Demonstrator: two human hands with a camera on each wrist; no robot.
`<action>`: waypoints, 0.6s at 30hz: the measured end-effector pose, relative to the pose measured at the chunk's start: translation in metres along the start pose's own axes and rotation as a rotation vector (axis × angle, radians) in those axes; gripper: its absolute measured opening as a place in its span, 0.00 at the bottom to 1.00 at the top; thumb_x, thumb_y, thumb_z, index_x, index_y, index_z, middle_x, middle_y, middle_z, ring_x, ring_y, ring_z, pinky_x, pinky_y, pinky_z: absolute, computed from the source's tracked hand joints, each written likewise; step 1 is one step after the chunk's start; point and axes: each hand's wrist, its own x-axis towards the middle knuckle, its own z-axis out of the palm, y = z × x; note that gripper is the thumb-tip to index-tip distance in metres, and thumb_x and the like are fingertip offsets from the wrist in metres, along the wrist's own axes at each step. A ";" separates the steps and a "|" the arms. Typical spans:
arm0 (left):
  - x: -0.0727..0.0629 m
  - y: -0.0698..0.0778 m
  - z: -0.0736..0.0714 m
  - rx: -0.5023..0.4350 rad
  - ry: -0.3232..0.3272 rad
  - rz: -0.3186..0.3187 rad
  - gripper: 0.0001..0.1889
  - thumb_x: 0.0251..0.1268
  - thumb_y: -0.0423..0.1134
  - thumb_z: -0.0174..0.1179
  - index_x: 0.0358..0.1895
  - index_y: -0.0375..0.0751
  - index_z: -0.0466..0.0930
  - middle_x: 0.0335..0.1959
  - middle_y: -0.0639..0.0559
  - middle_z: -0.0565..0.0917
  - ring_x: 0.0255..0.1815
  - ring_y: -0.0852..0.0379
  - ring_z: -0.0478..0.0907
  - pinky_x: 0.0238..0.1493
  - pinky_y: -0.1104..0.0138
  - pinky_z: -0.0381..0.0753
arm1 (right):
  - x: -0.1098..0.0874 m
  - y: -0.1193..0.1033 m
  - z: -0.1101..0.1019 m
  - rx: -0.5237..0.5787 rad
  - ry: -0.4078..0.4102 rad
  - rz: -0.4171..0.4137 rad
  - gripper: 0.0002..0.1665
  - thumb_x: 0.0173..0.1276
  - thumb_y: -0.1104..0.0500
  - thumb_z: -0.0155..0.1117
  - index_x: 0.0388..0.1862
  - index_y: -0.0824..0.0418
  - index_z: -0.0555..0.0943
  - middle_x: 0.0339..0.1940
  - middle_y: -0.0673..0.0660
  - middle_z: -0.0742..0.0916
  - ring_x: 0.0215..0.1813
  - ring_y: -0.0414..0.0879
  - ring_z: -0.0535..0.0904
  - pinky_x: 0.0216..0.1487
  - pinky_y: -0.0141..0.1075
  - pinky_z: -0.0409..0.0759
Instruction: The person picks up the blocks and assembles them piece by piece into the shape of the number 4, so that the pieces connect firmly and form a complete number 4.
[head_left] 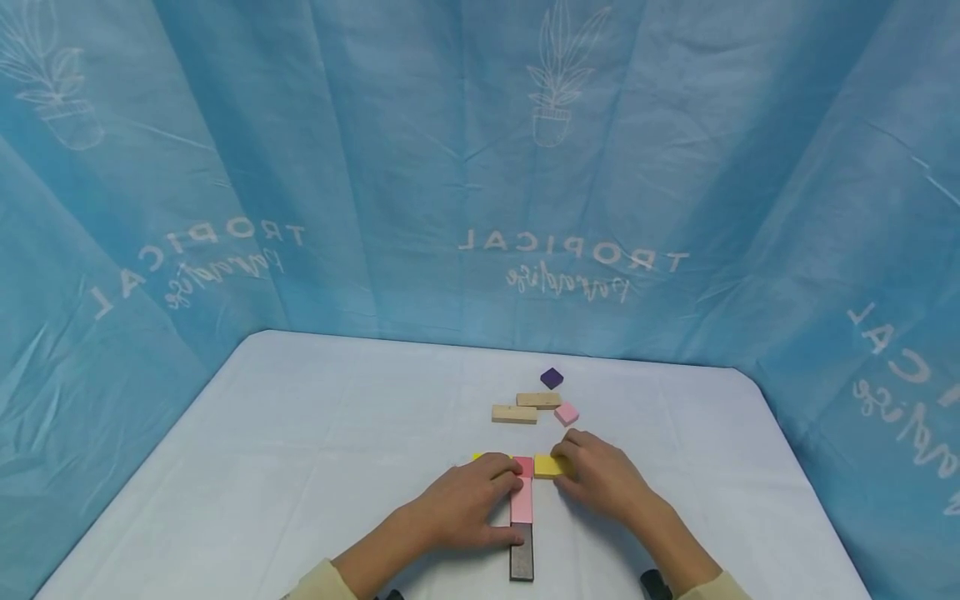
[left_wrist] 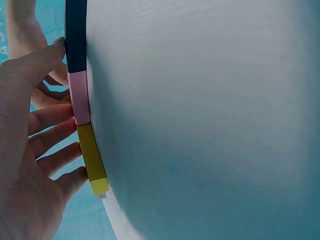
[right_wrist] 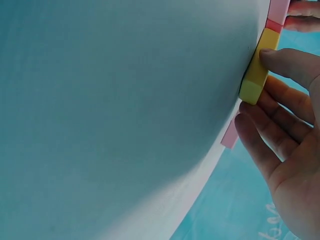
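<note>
Flat blocks form a T on the white table: a dark grey block [head_left: 521,562] nearest me, a pink block [head_left: 521,505] beyond it, and a small red block [head_left: 524,465] at the top. A yellow block [left_wrist: 91,152] lies left of the red one, mostly hidden in the head view by my left hand [head_left: 465,504]. That hand's fingers are spread over the blocks, its thumb touching the dark grey one. My right hand [head_left: 603,479] pinches a second yellow block [right_wrist: 256,75] between thumb and fingers, at the red block's right side.
Beyond the T lie two plain wooden blocks [head_left: 514,414], a small pink block [head_left: 567,413] and a small dark purple block [head_left: 552,378]. Blue printed curtains [head_left: 420,183] hang around the far and side edges of the white table [head_left: 337,417].
</note>
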 end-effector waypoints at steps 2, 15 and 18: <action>0.000 0.000 0.000 -0.010 -0.005 -0.001 0.33 0.57 0.71 0.53 0.56 0.51 0.76 0.61 0.60 0.70 0.63 0.63 0.64 0.56 0.63 0.73 | 0.000 -0.001 0.000 0.002 -0.012 -0.005 0.21 0.56 0.46 0.74 0.46 0.51 0.84 0.37 0.43 0.78 0.38 0.37 0.71 0.45 0.35 0.78; 0.000 0.000 0.004 -0.013 -0.023 -0.024 0.34 0.58 0.73 0.49 0.57 0.52 0.75 0.66 0.59 0.66 0.67 0.62 0.60 0.50 0.58 0.78 | 0.001 -0.003 0.002 -0.019 -0.012 -0.025 0.22 0.54 0.47 0.75 0.47 0.52 0.84 0.37 0.44 0.78 0.39 0.38 0.72 0.47 0.35 0.78; -0.001 0.000 0.004 -0.008 -0.021 -0.028 0.34 0.58 0.73 0.49 0.57 0.51 0.75 0.67 0.60 0.65 0.68 0.61 0.59 0.49 0.57 0.78 | 0.001 -0.003 0.002 -0.019 -0.011 -0.027 0.21 0.55 0.47 0.75 0.47 0.52 0.84 0.38 0.44 0.78 0.39 0.38 0.72 0.47 0.35 0.78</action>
